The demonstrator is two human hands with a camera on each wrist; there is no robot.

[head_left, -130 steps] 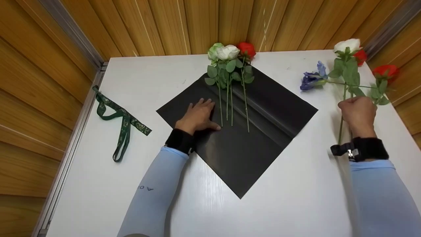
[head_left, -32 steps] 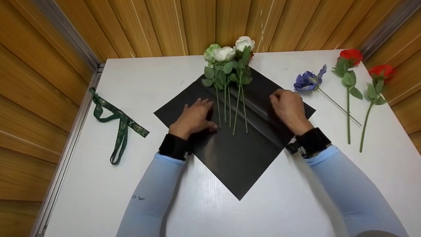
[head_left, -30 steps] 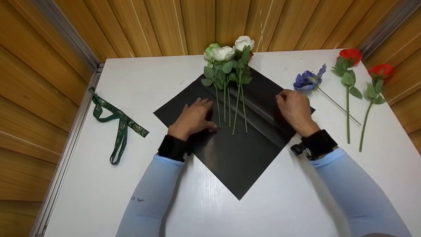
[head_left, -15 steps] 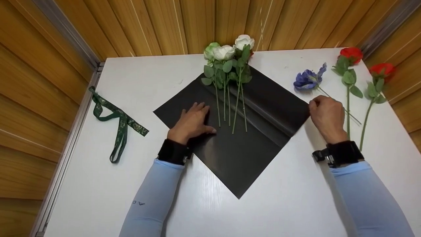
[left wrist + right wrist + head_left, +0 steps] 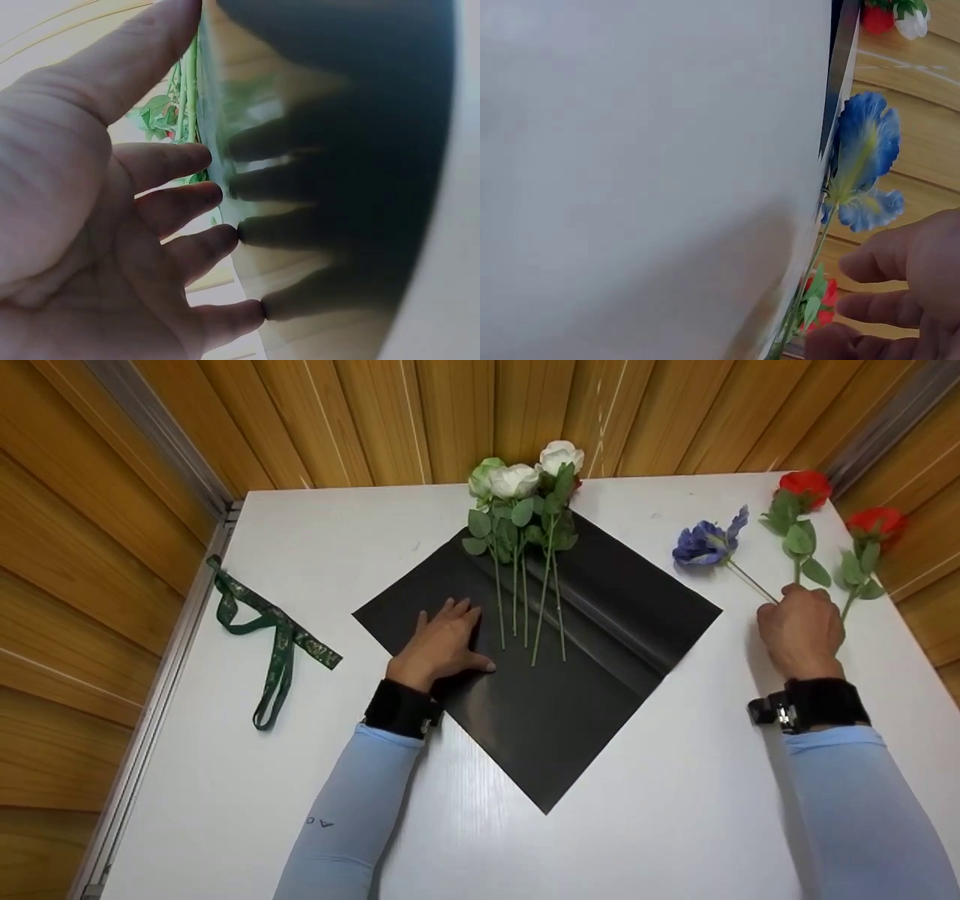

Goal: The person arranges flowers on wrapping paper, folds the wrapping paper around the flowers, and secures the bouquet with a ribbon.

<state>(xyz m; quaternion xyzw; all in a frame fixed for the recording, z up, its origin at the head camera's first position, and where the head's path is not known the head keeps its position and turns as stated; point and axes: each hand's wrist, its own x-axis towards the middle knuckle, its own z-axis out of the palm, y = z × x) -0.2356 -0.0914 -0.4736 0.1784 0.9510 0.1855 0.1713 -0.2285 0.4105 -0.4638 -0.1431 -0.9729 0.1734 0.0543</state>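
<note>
My left hand (image 5: pixel 442 649) rests with spread fingers on a sheet of black wrapping paper (image 5: pixel 555 735). In the left wrist view its fingertips (image 5: pixel 202 157) meet the glossy paper, which mirrors them. Beside it on the paper lie artificial roses: a greenish one (image 5: pixel 484 480), two white ones, and a red one mostly hidden behind. My right hand (image 5: pixel 801 631) is over the stems of a blue iris (image 5: pixel 703 544) and a red rose (image 5: pixel 806 489). In the right wrist view, the thumb stands apart from loosely bent fingers, with the iris (image 5: pixel 862 150) stem just beyond the fingertips.
Another red rose (image 5: pixel 876 525) lies at the table's right edge. A dark green patterned ribbon (image 5: pixel 281 637) lies looped on the left of the white table (image 5: pixel 637 825). Wood-slat walls (image 5: pixel 457 420) stand close behind the table and at both sides.
Since the oldest frame, a white rose has gone from the right-hand flowers onto the paper. My right hand has since moved back right, off the paper, to the iris and red rose; the left stays.
</note>
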